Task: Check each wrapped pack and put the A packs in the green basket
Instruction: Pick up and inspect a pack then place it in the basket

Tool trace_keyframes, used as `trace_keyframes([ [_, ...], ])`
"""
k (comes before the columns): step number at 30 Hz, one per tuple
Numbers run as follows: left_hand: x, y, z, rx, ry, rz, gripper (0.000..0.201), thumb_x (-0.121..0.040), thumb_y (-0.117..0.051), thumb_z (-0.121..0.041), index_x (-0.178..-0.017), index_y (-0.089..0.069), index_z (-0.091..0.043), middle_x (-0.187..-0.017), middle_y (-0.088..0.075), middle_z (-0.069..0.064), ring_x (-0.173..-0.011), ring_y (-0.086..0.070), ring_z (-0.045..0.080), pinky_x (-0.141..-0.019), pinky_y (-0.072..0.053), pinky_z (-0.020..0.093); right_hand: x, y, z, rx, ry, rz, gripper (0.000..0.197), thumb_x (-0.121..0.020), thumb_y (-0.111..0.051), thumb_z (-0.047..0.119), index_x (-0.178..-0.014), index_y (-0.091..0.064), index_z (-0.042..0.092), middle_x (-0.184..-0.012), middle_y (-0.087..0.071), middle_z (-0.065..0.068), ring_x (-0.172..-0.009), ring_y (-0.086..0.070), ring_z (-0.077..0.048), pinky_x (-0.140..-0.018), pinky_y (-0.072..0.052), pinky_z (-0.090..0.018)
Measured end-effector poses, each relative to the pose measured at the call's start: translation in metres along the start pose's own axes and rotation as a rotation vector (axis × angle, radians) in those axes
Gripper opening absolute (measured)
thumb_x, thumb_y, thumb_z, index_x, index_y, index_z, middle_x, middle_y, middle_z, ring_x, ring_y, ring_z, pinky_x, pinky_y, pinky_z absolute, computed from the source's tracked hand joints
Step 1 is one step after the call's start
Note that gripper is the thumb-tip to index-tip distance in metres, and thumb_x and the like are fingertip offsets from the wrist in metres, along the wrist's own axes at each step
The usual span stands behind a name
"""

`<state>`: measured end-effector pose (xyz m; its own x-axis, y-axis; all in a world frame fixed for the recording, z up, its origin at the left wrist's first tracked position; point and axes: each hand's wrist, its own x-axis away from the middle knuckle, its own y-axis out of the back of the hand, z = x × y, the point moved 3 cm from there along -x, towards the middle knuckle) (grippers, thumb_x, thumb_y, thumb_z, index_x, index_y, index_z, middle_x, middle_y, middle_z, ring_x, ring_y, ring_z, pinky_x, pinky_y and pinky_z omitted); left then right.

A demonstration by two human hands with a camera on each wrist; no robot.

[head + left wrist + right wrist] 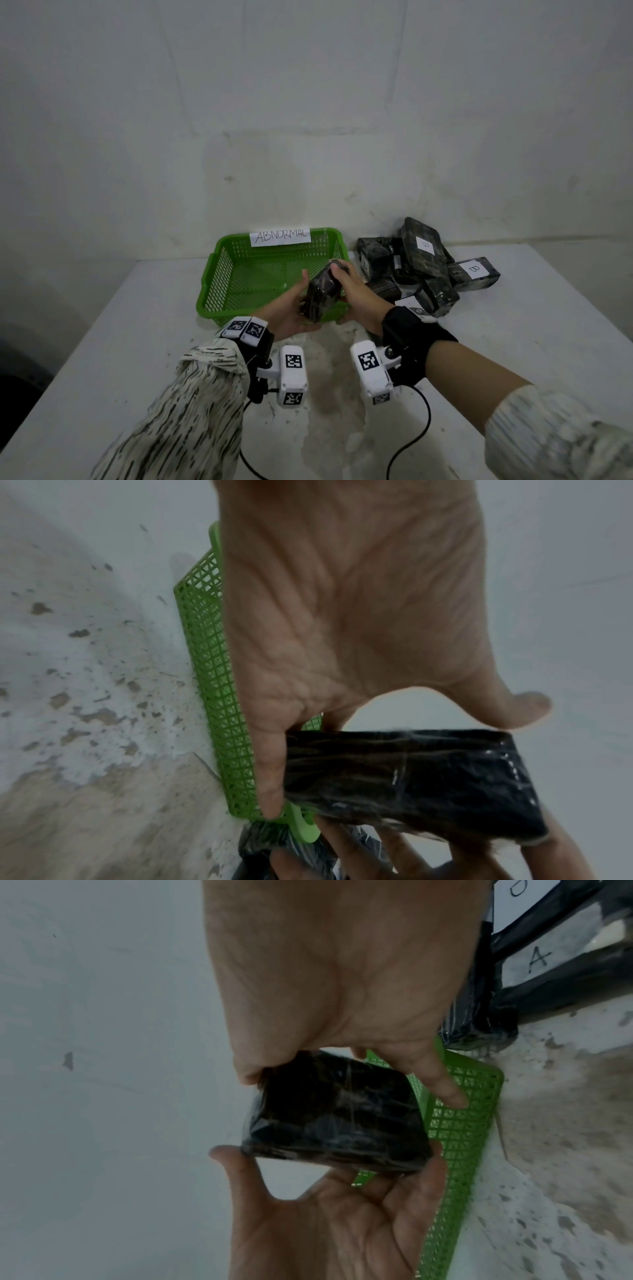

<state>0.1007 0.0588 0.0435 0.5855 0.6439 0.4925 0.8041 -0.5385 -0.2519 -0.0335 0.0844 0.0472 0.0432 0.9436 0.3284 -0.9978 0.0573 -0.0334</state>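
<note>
A black film-wrapped pack is held over the near right corner of the green basket. My left hand cradles its lower end, thumb up along one side. From the right, my right hand grips its upper end. In the left wrist view the pack lies across my left hand, with the basket wall behind. The right wrist view shows the pack pinched by my right hand above the left hand. No letter label shows on this pack.
A pile of several black wrapped packs lies right of the basket; two show B labels, and one A label shows in the right wrist view. A paper sign reading ABNORMAL hangs on the basket's far rim. The white table meets a wall behind.
</note>
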Motion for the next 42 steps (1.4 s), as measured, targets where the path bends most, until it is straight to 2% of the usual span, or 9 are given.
trace_keyframes([
  [5, 0.003, -0.008, 0.000, -0.036, -0.010, 0.045, 0.075, -0.055, -0.078, -0.060, -0.115, -0.056, -0.021, -0.129, -0.055, 0.011, -0.123, -0.049, 0.028, -0.102, -0.039, 0.041, 0.008, -0.002, 0.007, 0.030, 0.058, -0.001, 0.022, -0.090, -0.049, 0.055, -0.105, -0.050, 0.040, -0.131, -0.046, -0.012, -0.118, -0.050, -0.033, -0.098, -0.046, -0.051],
  [9, 0.000, -0.006, -0.002, 0.000, -0.078, -0.008, 0.034, -0.078, -0.063, -0.036, -0.108, -0.056, -0.021, -0.124, -0.056, 0.012, -0.110, -0.054, 0.024, -0.097, -0.043, 0.040, 0.014, 0.000, 0.003, 0.015, 0.008, 0.107, 0.029, -0.098, -0.043, 0.041, -0.127, -0.041, 0.035, -0.128, -0.050, -0.006, -0.119, -0.051, -0.032, -0.085, -0.048, -0.048],
  [14, 0.003, 0.006, -0.001, -0.139, -0.012, -0.013, 0.110, -0.029, -0.072, -0.078, -0.123, -0.048, -0.026, -0.122, -0.055, 0.005, -0.114, -0.052, 0.027, -0.079, -0.051, 0.036, 0.012, 0.000, 0.003, 0.054, -0.023, 0.096, 0.036, -0.098, -0.040, 0.046, -0.134, -0.035, 0.037, -0.135, -0.045, -0.002, -0.124, -0.047, -0.030, -0.089, -0.046, -0.052],
  [17, 0.003, 0.012, 0.001, -0.193, 0.000, 0.016, 0.118, -0.015, -0.068, -0.085, -0.116, -0.049, -0.028, -0.116, -0.055, -0.001, -0.115, -0.052, 0.026, -0.085, -0.050, 0.038, 0.007, -0.001, 0.001, 0.027, -0.063, 0.092, 0.047, -0.095, -0.033, 0.061, -0.135, -0.037, 0.036, -0.141, -0.041, -0.001, -0.128, -0.043, -0.029, -0.086, -0.048, -0.050],
  [25, 0.005, 0.040, 0.003, -0.269, -0.125, -0.173, 0.076, -0.071, -0.077, -0.014, -0.138, -0.040, -0.017, -0.117, -0.060, 0.009, -0.098, -0.058, 0.024, -0.075, -0.042, 0.032, -0.017, -0.017, 0.006, -0.034, -0.145, 0.093, 0.065, -0.092, -0.025, 0.068, -0.133, -0.050, 0.024, -0.142, -0.048, -0.005, -0.125, -0.049, -0.030, -0.094, -0.045, -0.047],
  [28, 0.005, 0.054, -0.002, -0.216, -0.128, -0.271, 0.053, -0.085, -0.064, -0.036, -0.130, -0.050, -0.011, -0.103, -0.064, 0.010, -0.082, -0.059, 0.019, -0.064, -0.042, 0.026, -0.028, -0.026, 0.016, -0.063, -0.063, 0.022, 0.061, -0.096, -0.021, 0.062, -0.135, -0.050, 0.023, -0.142, -0.048, -0.005, -0.135, -0.038, -0.023, -0.115, -0.022, -0.045],
  [32, -0.002, 0.065, -0.009, -0.215, -0.071, -0.346, 0.055, -0.091, -0.039, -0.056, -0.116, -0.060, -0.011, -0.099, -0.067, 0.011, -0.072, -0.058, 0.019, -0.064, -0.044, 0.026, -0.042, -0.038, 0.018, -0.189, -0.074, 0.111, 0.035, -0.097, -0.045, 0.046, -0.122, -0.054, 0.023, -0.117, -0.062, -0.006, -0.111, -0.057, -0.028, -0.096, -0.047, -0.046],
  [36, -0.016, 0.075, -0.020, -0.016, -0.077, -0.344, 0.052, -0.096, -0.041, -0.041, -0.135, -0.035, -0.007, -0.129, -0.052, 0.022, -0.087, -0.063, 0.030, -0.077, -0.053, 0.042, -0.058, -0.037, 0.015, -0.144, 0.074, 0.012, 0.048, -0.089, -0.064, 0.016, -0.132, -0.043, 0.020, -0.133, -0.053, -0.008, -0.119, -0.051, -0.028, -0.101, -0.043, -0.050],
  [42, -0.032, 0.079, -0.040, 0.468, -0.160, -0.086, 0.071, -0.085, -0.037, -0.061, -0.133, -0.041, -0.009, -0.136, -0.047, 0.024, -0.118, -0.054, 0.039, -0.097, -0.046, 0.048, -0.074, -0.047, 0.020, 0.446, 0.480, -0.071, 0.059, -0.071, -0.081, 0.012, -0.122, -0.050, 0.015, -0.124, -0.044, -0.003, -0.116, -0.037, -0.015, -0.094, -0.031, -0.021],
])
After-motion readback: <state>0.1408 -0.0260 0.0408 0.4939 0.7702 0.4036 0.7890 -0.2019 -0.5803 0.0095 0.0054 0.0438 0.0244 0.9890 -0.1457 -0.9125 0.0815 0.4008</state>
